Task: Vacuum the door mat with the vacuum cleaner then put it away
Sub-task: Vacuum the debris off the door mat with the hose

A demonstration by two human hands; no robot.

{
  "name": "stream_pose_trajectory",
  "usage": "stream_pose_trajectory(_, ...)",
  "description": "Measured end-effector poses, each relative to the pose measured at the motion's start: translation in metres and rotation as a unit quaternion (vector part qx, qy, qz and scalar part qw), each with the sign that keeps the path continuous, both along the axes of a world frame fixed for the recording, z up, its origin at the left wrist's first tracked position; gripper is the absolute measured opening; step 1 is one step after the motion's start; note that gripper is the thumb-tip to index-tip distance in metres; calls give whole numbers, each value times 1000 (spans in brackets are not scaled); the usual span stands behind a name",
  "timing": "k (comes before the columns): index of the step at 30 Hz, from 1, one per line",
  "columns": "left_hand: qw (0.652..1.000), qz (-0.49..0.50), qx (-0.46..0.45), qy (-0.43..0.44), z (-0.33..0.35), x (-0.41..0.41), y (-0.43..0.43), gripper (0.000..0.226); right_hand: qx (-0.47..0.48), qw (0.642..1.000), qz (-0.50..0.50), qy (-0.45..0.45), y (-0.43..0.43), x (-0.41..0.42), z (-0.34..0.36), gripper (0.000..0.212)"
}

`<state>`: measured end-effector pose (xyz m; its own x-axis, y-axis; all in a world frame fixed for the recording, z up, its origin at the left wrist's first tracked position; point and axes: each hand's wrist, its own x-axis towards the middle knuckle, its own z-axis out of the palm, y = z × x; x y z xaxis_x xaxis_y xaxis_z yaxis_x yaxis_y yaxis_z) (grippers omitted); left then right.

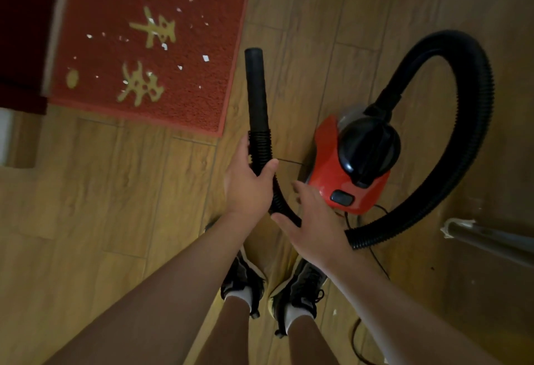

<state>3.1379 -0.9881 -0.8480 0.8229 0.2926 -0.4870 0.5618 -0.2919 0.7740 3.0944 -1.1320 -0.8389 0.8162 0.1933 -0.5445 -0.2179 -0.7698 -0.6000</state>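
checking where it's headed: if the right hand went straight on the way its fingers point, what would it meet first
Likely the black hose, just below where the left hand grips it. The open right hand points up-left, past the red vacuum body beside it. Depth is unclear.

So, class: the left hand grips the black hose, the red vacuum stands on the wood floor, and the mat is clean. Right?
Not quite: the head view shows white scraps scattered over the mat. The left hand does grip the hose, and the vacuum stands on the floor.
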Motion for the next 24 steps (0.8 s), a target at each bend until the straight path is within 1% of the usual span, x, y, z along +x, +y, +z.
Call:
stream_pose_trajectory(3,1000,23,2,1,3,10,14,66,-4,999,35,5,15,7,6,68)
stream_pose_trajectory(6,999,39,4,3,5,20,31,65,10,999,44,8,29,13,7,40)
stream_pose_trajectory(8,999,50,2,11,7,27,41,66,11,999,47,3,38,17,9,28)
stream_pose_trajectory(12,997,67,-2,28,9,35,60,63,13,998,60,-19,57,26,14,30)
stream_pose_trajectory(15,996,76,-17,35,5,40,78,66,6,997,72,-18,70,36,17,32)
stream_pose_trajectory(17,996,78,-28,38,3,44,89,63,-1,997,81,-17,79,42,19,34)
stream_pose_trajectory(20,995,78,-41,36,4,51,104,56,-8,996,92,-15,91,51,21,26)
stream_pose_trajectory(24,993,90,-53,49,1,61,121,60,-7,995,98,-9,107,65,22,23)
